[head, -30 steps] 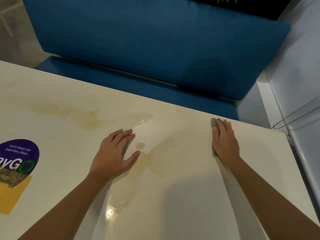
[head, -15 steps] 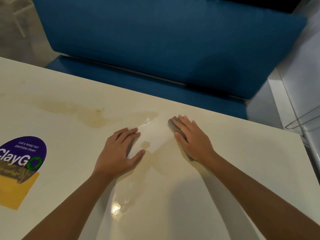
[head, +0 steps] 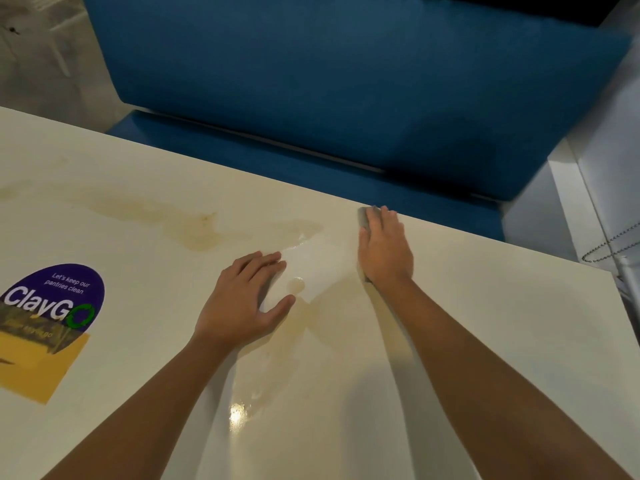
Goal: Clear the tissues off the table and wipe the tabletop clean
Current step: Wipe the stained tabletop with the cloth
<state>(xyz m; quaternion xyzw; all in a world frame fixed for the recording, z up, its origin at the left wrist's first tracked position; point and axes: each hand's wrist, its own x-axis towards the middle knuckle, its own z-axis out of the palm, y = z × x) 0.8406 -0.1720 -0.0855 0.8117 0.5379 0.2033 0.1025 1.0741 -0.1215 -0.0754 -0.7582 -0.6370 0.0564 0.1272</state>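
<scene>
Right grip (head: 384, 247) lies flat, fingers straight, palm pressing a grey wipe (head: 363, 216) onto the surface (head: 485, 323). Nothing is curled round it, so it's pushed, not pinched, prob. to spread pressure for a broad stroke. The wipe sits under the palm w/ only a corner poking out by the fingertips, right at the far edge of the surface.

Left grip (head: 242, 299) is likewise spread flat & holds nothing. It rests near the right grip, on that grip's thumb side — looks like a brace for leaning in.

Between the two grips there's a wet sheen. A brownish stain (head: 194, 233) runs on past the left grip's little-finger side, so I'd judge that stretch isn't wiped yet. A purple ClayGo sticker (head: 52, 303) sits further off that way, cut by the frame edge.

Most of the wipe is hidden under the right grip — cloth or wadded tissue, can't say. No loose tissues show on the visible part of the surface, but its near & left parts run out of frame. A blue seat (head: 346, 81) lies beyond the fingertips.
</scene>
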